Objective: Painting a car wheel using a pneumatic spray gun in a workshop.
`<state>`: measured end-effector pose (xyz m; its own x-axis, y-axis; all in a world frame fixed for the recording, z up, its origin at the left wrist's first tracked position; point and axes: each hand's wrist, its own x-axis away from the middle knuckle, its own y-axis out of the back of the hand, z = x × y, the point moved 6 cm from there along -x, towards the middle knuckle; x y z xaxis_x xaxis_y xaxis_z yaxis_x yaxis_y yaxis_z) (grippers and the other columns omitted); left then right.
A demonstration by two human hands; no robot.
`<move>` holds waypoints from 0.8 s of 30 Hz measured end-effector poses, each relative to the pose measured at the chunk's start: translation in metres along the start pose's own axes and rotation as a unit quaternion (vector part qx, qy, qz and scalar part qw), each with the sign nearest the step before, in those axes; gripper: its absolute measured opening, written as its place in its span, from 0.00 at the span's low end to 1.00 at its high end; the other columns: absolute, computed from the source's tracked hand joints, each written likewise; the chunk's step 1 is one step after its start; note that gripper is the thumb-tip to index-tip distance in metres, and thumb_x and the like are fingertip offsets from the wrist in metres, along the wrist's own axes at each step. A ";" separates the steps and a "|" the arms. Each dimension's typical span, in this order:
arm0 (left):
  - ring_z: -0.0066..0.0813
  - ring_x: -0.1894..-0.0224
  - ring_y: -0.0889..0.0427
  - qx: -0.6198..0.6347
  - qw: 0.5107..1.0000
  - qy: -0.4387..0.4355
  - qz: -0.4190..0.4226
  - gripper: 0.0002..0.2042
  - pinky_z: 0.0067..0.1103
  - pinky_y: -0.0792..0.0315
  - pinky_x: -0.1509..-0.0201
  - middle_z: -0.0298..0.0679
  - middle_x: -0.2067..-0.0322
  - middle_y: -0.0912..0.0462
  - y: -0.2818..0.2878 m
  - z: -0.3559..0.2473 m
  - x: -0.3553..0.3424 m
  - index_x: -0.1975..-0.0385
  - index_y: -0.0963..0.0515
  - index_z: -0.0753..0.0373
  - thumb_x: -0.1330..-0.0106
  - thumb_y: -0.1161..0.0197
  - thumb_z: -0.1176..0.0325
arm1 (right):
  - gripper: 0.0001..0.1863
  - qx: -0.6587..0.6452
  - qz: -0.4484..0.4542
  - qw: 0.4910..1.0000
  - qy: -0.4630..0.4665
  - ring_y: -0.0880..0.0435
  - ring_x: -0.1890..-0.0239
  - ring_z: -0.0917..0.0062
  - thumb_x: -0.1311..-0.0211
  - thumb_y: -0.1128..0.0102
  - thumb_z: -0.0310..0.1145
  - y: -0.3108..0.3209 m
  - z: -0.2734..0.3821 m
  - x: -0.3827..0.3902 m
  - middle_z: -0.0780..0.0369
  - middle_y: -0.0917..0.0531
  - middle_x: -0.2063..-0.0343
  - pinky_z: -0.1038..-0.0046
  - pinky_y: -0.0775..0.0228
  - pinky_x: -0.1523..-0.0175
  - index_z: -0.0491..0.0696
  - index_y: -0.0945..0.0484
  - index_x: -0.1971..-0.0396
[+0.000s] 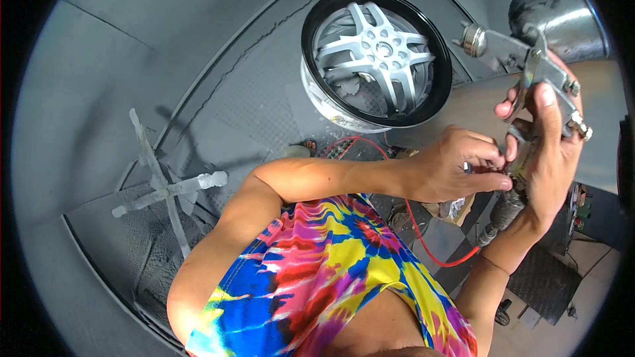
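Observation:
A silver metal spray gun (539, 69) is raised on the right side, its round nozzle end pointing left. My right hand (554, 142) is wrapped around its handle, thumb up along the body. My left hand (460, 165) reaches across and pinches at the lower end of the handle, by the dark fitting there. Exactly what lies between its fingertips is hidden. From that fitting a red air hose (446, 264) loops down and back to the left. Beyond my hands is a wheel rim (383, 49) with silver spokes and a black outer lip.
A large shiny metal drum (559, 16) stands at the far right, close behind the spray gun. To the left is a cross-shaped stand (169, 188) with wrapped arms. Grey walls (99, 92) enclose the left side. A dark textured panel (546, 284) lies at lower right.

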<state>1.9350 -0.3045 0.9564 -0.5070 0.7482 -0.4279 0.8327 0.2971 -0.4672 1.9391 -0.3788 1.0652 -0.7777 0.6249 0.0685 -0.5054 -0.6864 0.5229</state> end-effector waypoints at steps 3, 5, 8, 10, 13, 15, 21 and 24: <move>0.25 0.72 0.21 -0.006 0.999 -0.027 -0.030 0.11 0.23 0.28 0.68 0.41 0.72 0.21 0.020 -0.008 -0.013 0.72 0.25 0.71 0.39 0.29 0.73 | 0.23 0.009 -0.003 1.000 0.011 0.19 0.71 0.82 0.27 0.47 0.40 -0.014 0.011 -0.021 0.59 0.18 0.69 0.84 0.34 0.79 0.42 0.29 0.40; 0.26 0.72 0.20 -0.020 0.999 -0.035 -0.036 0.10 0.23 0.26 0.67 0.42 0.71 0.21 0.030 -0.008 -0.017 0.70 0.24 0.71 0.39 0.29 0.72 | 0.23 0.024 -0.038 0.999 0.027 0.19 0.71 0.83 0.27 0.46 0.40 -0.018 0.016 -0.029 0.59 0.17 0.69 0.85 0.33 0.79 0.43 0.29 0.40; 0.21 0.71 0.21 -0.001 0.999 -0.014 -0.036 0.11 0.21 0.26 0.66 0.40 0.71 0.21 0.037 -0.006 -0.017 0.69 0.24 0.71 0.38 0.29 0.72 | 0.22 0.004 -0.026 1.000 -0.002 0.17 0.70 0.82 0.28 0.45 0.40 -0.023 0.010 -0.036 0.59 0.17 0.68 0.85 0.33 0.78 0.44 0.28 0.41; 0.15 0.68 0.24 0.088 0.993 0.053 -0.061 0.09 0.19 0.27 0.66 0.34 0.71 0.21 0.040 0.008 -0.013 0.69 0.24 0.70 0.37 0.29 0.72 | 0.21 0.010 -0.008 1.000 -0.003 0.16 0.69 0.82 0.29 0.45 0.39 -0.030 0.000 -0.042 0.60 0.17 0.68 0.86 0.33 0.78 0.45 0.27 0.41; 0.11 0.66 0.26 0.115 0.977 0.152 -0.094 0.07 0.17 0.28 0.65 0.30 0.69 0.21 0.056 0.040 0.004 0.69 0.23 0.68 0.35 0.31 0.73 | 0.16 -0.027 0.067 0.997 -0.028 0.20 0.75 0.86 0.32 0.40 0.39 -0.063 -0.030 -0.063 0.65 0.19 0.74 0.86 0.34 0.79 0.44 0.23 0.51; 0.12 0.64 0.25 0.129 0.970 0.194 -0.066 0.05 0.17 0.27 0.63 0.29 0.67 0.22 0.063 0.048 0.006 0.65 0.21 0.67 0.32 0.34 0.72 | 0.14 -0.014 0.084 0.996 -0.024 0.27 0.85 0.89 0.32 0.40 0.39 -0.072 -0.047 -0.078 0.67 0.20 0.79 0.85 0.39 0.83 0.45 0.24 0.55; 0.23 0.63 0.17 -0.067 0.959 0.152 -0.230 0.09 0.21 0.20 0.56 0.41 0.62 0.16 0.143 0.052 0.045 0.58 0.20 0.70 0.26 0.43 0.69 | 0.17 0.021 0.125 0.992 -0.018 0.27 0.87 0.86 0.32 0.40 0.41 -0.103 -0.106 -0.136 0.65 0.18 0.81 0.79 0.36 0.82 0.42 0.25 0.55; 0.24 0.66 0.17 -0.144 0.909 0.107 -0.376 0.13 0.22 0.20 0.60 0.41 0.64 0.16 0.217 0.041 0.081 0.60 0.21 0.70 0.24 0.46 0.65 | 0.16 0.043 0.102 0.994 -0.001 0.26 0.86 0.86 0.31 0.41 0.42 -0.112 -0.130 -0.164 0.65 0.19 0.81 0.80 0.35 0.82 0.44 0.25 0.56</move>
<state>2.0654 -0.2043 0.7887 -0.9278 0.3584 0.1040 0.3077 0.8924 -0.3302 2.0747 -0.4527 0.8848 -0.8602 0.4765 0.1818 -0.3036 -0.7648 0.5683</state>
